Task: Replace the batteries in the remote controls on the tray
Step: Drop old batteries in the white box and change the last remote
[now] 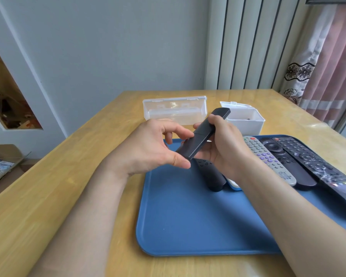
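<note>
Black and slim, the held remote [205, 131] slants above the far left corner of the blue tray [188, 220], back side up, with a seam across its middle. The right hand [226, 148] grips its upper half, fingers curled round it. The left hand [152, 150] pinches the lower half, thumb at the near end and forefinger on top. Other remotes lie side by side on the tray: a dark one [211, 175], a grey one with purple buttons [268, 158], a black one [288, 166] and a marbled one [320, 170]. Beyond the tray, on the wooden table [64, 192], stand a clear lidded box [174, 110] and a white open box [246, 121] – its contents are too small to tell.
</note>
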`<state>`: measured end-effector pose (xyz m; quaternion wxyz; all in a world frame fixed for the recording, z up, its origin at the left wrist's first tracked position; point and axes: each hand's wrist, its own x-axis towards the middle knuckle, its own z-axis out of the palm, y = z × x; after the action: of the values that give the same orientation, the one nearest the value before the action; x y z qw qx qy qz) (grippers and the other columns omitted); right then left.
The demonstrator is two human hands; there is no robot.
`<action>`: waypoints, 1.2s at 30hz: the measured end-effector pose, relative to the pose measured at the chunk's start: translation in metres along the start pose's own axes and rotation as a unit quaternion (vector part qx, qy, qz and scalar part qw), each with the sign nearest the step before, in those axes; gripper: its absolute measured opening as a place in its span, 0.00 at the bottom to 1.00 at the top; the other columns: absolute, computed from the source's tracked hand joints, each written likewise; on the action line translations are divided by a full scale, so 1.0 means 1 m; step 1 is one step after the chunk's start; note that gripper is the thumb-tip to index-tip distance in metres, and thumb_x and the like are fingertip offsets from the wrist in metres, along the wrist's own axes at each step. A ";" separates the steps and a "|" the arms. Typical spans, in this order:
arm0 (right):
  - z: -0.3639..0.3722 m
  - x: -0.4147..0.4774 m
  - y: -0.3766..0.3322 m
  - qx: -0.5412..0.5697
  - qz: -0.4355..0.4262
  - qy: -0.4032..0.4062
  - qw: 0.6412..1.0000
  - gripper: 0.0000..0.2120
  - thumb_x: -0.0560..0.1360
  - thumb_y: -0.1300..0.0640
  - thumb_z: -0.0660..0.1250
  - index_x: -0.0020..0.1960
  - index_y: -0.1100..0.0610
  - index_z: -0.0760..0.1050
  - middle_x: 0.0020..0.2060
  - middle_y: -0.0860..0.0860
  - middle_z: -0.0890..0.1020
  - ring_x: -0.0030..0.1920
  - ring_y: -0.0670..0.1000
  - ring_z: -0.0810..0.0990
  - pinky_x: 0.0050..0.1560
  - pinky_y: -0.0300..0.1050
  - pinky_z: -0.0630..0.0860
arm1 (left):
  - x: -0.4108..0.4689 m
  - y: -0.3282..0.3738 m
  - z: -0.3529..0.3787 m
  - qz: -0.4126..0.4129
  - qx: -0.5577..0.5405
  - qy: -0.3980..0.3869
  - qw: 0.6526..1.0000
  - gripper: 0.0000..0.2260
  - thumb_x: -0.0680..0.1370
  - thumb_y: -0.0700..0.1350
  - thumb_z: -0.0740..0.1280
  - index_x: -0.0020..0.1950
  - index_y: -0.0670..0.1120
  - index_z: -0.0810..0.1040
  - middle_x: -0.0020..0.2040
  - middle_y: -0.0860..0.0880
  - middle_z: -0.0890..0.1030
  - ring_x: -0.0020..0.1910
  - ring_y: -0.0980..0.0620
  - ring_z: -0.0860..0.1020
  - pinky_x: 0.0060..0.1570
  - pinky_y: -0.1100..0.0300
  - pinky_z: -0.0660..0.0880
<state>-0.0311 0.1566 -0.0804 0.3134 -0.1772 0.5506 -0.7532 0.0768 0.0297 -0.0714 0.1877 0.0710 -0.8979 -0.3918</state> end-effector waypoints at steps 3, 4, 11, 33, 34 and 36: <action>0.001 0.000 0.002 -0.014 -0.006 -0.015 1.000 0.15 0.83 0.54 0.52 0.51 0.63 0.72 0.39 0.61 0.80 0.39 0.60 0.85 0.30 0.48 0.80 | 0.001 -0.003 -0.002 0.004 0.045 0.014 0.999 0.26 0.54 0.44 0.83 0.49 0.59 0.83 0.38 0.66 0.76 0.40 0.49 0.71 0.40 0.59 0.72; 0.002 0.000 0.003 -0.019 -0.009 -0.016 1.000 0.14 0.83 0.54 0.52 0.52 0.63 0.72 0.38 0.60 0.79 0.37 0.58 0.85 0.30 0.48 0.80 | 0.002 -0.005 -0.002 0.002 0.053 0.018 0.998 0.27 0.54 0.43 0.83 0.50 0.59 0.83 0.38 0.64 0.76 0.39 0.49 0.70 0.39 0.60 0.71; 0.010 0.000 0.004 -0.158 -0.053 0.038 0.985 0.13 0.82 0.51 0.56 0.46 0.59 0.71 0.38 0.57 0.76 0.39 0.58 0.84 0.34 0.49 0.80 | -0.001 -0.003 0.007 -0.035 -0.001 -0.063 0.997 0.29 0.60 0.53 0.80 0.58 0.55 0.75 0.50 0.57 0.80 0.49 0.57 0.79 0.51 0.58 0.78; -0.015 -0.002 0.001 -0.788 -0.030 -0.091 0.609 0.28 0.76 0.39 0.61 0.74 0.45 0.62 0.71 0.50 0.66 0.73 0.54 0.56 0.68 0.62 0.63 | 0.005 -0.016 0.018 -0.210 0.004 -0.116 0.971 0.22 0.78 0.44 0.67 0.72 0.51 0.66 0.33 0.50 0.81 0.30 0.52 0.81 0.35 0.60 0.78; -0.015 -0.001 0.002 -0.784 -0.035 -0.086 0.613 0.27 0.77 0.39 0.60 0.74 0.43 0.63 0.71 0.50 0.66 0.73 0.54 0.57 0.68 0.62 0.63 | 0.005 -0.017 0.021 -0.197 0.038 -0.112 0.973 0.22 0.78 0.44 0.66 0.71 0.52 0.67 0.33 0.50 0.81 0.28 0.53 0.79 0.32 0.62 0.76; -0.014 0.001 0.001 -0.776 -0.044 -0.076 0.624 0.24 0.78 0.40 0.59 0.73 0.43 0.64 0.68 0.50 0.68 0.72 0.54 0.59 0.67 0.62 0.62 | 0.006 -0.018 0.024 -0.165 0.116 -0.092 0.975 0.19 0.77 0.46 0.68 0.67 0.56 0.71 0.34 0.53 0.80 0.29 0.56 0.76 0.33 0.62 0.72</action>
<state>-0.0400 0.1660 -0.0865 0.0669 -0.4354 0.8967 -0.0430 0.0619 0.0321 -0.0975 0.0279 0.2031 -0.9265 -0.3156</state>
